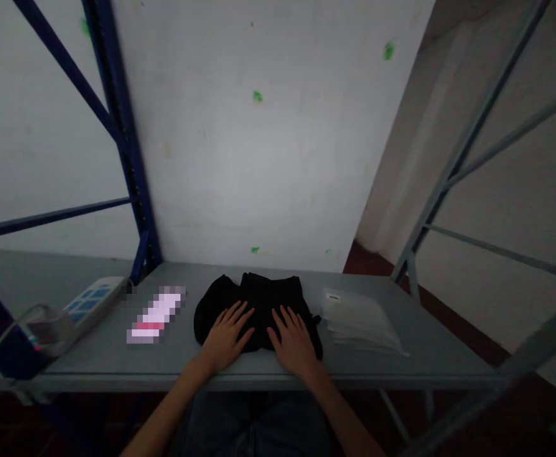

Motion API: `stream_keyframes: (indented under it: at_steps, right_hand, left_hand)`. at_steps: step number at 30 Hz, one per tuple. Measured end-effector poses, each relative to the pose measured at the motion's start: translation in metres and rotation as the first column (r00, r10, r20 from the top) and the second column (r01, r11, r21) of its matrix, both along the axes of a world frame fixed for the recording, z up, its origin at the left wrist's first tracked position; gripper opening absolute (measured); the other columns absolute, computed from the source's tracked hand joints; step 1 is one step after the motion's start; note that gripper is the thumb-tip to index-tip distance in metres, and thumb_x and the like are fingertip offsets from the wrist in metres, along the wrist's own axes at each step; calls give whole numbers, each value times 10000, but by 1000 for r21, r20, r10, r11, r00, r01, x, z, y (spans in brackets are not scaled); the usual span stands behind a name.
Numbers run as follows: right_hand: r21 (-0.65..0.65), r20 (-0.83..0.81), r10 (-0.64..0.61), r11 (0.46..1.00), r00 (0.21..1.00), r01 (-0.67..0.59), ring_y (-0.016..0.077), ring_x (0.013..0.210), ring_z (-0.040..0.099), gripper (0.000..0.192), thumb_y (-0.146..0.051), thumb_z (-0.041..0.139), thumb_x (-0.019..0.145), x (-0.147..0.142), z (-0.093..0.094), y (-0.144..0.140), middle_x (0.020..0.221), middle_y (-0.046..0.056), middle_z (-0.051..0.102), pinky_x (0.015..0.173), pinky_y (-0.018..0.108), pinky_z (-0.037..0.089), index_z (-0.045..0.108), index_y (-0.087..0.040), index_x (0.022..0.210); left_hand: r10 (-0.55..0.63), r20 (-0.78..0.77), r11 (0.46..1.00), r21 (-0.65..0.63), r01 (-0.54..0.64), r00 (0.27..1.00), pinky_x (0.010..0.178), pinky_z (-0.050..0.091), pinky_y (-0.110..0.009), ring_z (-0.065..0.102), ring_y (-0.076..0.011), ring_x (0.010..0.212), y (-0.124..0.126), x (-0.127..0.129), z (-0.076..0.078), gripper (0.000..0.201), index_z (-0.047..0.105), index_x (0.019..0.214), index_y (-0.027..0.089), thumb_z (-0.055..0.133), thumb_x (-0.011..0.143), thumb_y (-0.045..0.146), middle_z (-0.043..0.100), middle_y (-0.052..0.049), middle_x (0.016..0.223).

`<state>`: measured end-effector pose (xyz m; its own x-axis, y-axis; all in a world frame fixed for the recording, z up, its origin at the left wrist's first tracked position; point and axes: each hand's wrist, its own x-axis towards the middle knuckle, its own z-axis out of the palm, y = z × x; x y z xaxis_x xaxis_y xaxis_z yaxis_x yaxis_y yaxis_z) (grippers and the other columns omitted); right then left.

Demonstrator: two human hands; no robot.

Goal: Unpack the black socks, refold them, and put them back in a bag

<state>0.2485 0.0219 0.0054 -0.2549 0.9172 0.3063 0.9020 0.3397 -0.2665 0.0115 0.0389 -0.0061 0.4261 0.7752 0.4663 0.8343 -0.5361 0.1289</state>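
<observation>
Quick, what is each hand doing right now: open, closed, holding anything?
Left hand: open, fingers spread, lying flat on the black garment, gripping nothing.
Right hand: open, fingers spread, also flat on the garment, gripping nothing.

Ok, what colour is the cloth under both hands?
Black, plain; the cloth lies under the left hand and right hand, head view.

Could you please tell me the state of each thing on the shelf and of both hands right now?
black garment: folded, lying flat on the shelf.
left hand: open, palm down on the garment.
right hand: open, palm down on the garment.
clear bags: stacked flat, untouched.
power strip: lying flat, cable attached.
</observation>
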Motion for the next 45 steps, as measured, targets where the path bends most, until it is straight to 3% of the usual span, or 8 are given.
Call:
stream_keyframes:
  at_steps: [5,10,13,16,24,30,36,45]
  right_hand:
    - [55,-75,49,997,996,-45,306,1515,387,599,-541,347,1072,10,15,10,1599,97,491,1257,504,279,520,-211,1542]
    - [143,-152,-27,988,988,49,276,1395,513,548,-421,417,1050,33,51,73,1501,135,580,1181,426,386,525,-168,1524]
    - [65,-154,-181,979,971,193,278,1327,562,503,-285,524,986,44,58,116,1435,164,621,1138,393,414,575,-138,1464]
    - [45,-163,-207,975,965,217,263,1212,631,372,-229,564,954,50,52,140,1298,156,697,1068,359,459,687,-145,1295]
    - [122,-269,-141,976,953,179,206,1091,650,312,-107,523,881,61,35,150,1133,74,726,1009,327,473,681,-199,1134]
    - [134,-368,-104,977,924,164,204,1008,679,257,-160,512,902,74,37,159,1096,75,734,955,328,508,687,-191,1088]
    - [111,-446,-64,986,893,126,206,942,719,215,-208,557,897,79,41,164,1050,74,771,933,346,534,712,-188,1045]
    - [40,-542,53,998,839,-38,205,991,734,273,-185,594,806,89,41,142,1085,89,784,957,366,558,730,-181,1043]
  left_hand:
    - [22,77,1000,0,-22,997,1186,378,-551,544,-312,1380,17,2,27,484,649,1373,290,443,1035,569,648,-82,1435]
    - [104,253,992,42,-119,962,1055,473,-483,630,-313,1158,88,14,69,386,657,1276,191,455,1031,410,700,-140,1220]
    - [124,283,992,-1,-129,951,1060,466,-507,607,-335,1163,130,16,71,344,686,1196,174,534,976,390,692,-160,1187]
    - [96,297,995,-31,-91,950,1035,481,-523,623,-347,1120,149,12,60,230,724,1022,197,624,896,361,702,-149,1129]
    - [10,446,999,-48,12,895,1179,375,-510,675,-261,1094,147,1,45,198,645,1071,236,523,937,317,741,-67,1094]
    - [19,579,993,-107,53,815,1013,516,-449,713,-250,1044,151,-7,55,270,612,1120,229,571,895,372,749,-66,1021]
    - [60,666,972,-208,108,744,685,565,-337,705,-188,732,156,-5,57,394,600,1114,190,624,828,461,719,-74,970]
    - [32,688,964,-214,160,725,771,569,-349,682,-186,819,127,-5,68,291,614,1023,190,600,766,326,700,-58,992]
